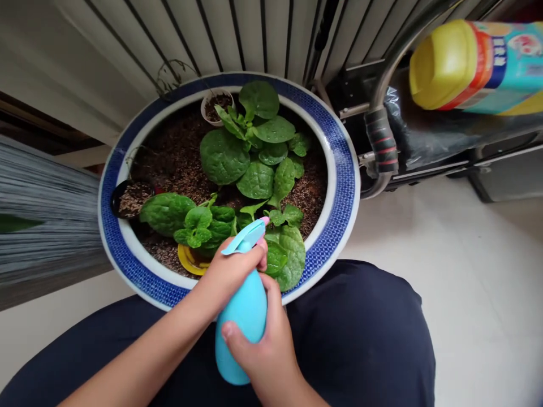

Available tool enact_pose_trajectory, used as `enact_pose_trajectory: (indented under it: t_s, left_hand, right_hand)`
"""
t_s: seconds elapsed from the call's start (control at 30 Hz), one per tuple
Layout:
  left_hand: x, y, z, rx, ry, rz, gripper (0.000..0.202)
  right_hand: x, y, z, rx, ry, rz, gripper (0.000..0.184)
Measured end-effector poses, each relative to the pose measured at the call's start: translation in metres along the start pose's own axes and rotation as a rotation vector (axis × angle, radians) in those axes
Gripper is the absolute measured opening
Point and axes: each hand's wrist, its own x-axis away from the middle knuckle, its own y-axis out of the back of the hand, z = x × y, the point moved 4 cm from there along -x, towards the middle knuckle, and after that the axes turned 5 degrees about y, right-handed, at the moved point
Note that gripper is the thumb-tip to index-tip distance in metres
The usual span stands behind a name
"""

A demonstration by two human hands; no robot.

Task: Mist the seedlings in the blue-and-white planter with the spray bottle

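Pale-blue spray bottle (241,302), leaning away from the viewer, its lower body nearest and its head above the near side of an oval planter (344,181) with a blue-and-white rim. The left hand (237,265) closes its grip around the neck; the right hand (271,330) clasps the body lower down. A pink nozzle (266,221) points away and rightward, near green leafy plants (255,180) in soil. A white cup (206,116) sits by the planter's far edge, a black cup (115,199) at its left edge.
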Motion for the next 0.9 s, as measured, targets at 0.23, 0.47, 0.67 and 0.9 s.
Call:
enact_pose_trajectory:
  t_s: [0.23,0.47,0.67,0.9]
  left_hand:
    - [0.004,0.007,-0.002,0.335,0.015,0.009,0.044]
    - [0.018,0.020,-0.009,0.018,-0.069,-0.134,0.025]
    - [0.020,0.016,0.004,0.116,-0.055,-0.062,0.027]
    - [0.022,0.014,0.006,0.038,-0.052,-0.037,0.023]
  right_hand:
    - [-0.004,0.000,0.014,0.149,0.167,-0.069,0.070]
    - [0.007,0.002,0.027,0.312,0.380,-0.094,0.076]
    - [0.013,0.002,0.023,0.307,0.338,-0.066,0.074]
    - [0.021,0.001,0.018,0.280,0.298,-0.067,0.074]
